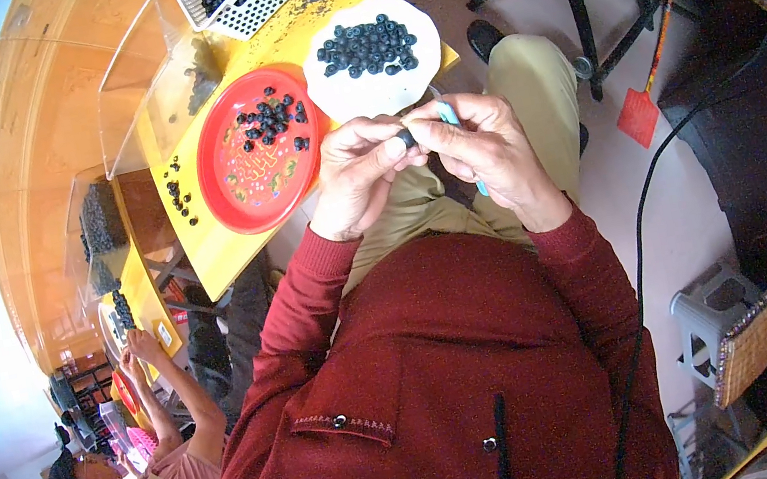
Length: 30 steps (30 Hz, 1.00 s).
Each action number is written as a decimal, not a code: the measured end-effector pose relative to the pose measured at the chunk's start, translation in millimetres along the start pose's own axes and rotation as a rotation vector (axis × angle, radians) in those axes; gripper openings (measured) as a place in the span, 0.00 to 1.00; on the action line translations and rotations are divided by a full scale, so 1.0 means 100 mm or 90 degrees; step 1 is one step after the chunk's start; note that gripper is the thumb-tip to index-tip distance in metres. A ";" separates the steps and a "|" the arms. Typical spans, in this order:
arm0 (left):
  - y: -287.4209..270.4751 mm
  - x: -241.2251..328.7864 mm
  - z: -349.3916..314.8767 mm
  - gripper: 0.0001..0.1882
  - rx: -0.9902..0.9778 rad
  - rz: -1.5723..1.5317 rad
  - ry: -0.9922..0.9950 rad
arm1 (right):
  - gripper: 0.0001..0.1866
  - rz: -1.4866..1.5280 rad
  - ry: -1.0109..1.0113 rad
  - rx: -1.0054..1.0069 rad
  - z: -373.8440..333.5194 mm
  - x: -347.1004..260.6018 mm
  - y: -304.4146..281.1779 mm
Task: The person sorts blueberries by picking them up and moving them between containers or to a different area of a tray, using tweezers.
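Observation:
In front of my body, above my lap, my left hand [358, 169] pinches a small round black piece [406, 138], possibly rubber. My right hand [487, 147] meets it from the other side, its fingertips at the piece. A slim light-blue tool [448, 113] passes through the fingers of my right hand; its working end is hidden. Just beyond my hands lies a white plate [342, 102] with many small black ring-like pieces [366, 45]. Left of it, a red tray [301, 184] with a printed pattern carries more black pieces [268, 122].
Both stand on a yellow table [209, 258], where a few loose black pieces [176, 195] lie at the left. Behind is a white perforated basket [267, 0] of black pieces. Another person [175, 477] works at left. A cable [645, 196], a stool [710, 312] and a red flyswatter [639, 115] are at right.

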<state>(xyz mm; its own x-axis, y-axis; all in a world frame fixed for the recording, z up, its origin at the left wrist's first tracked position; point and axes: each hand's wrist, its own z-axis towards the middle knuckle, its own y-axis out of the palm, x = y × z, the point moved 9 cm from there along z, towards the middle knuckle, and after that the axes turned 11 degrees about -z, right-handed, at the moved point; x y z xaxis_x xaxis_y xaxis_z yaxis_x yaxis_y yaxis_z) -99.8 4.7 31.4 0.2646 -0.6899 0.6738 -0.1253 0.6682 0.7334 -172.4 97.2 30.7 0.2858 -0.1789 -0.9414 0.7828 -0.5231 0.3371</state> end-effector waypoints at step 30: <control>-0.71 1.19 -0.04 0.09 0.284 0.967 0.198 | 0.08 -0.112 0.031 0.098 -0.24 0.33 -0.33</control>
<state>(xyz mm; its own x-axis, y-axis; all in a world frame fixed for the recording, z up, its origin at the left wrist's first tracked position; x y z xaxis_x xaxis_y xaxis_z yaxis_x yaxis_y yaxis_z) -55.3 -123.9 59.1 -0.1910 0.6178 0.7627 -0.6787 0.4783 -0.5574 -175.2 128.6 -11.7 0.1819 -0.0348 -0.9827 0.7308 -0.6638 0.1588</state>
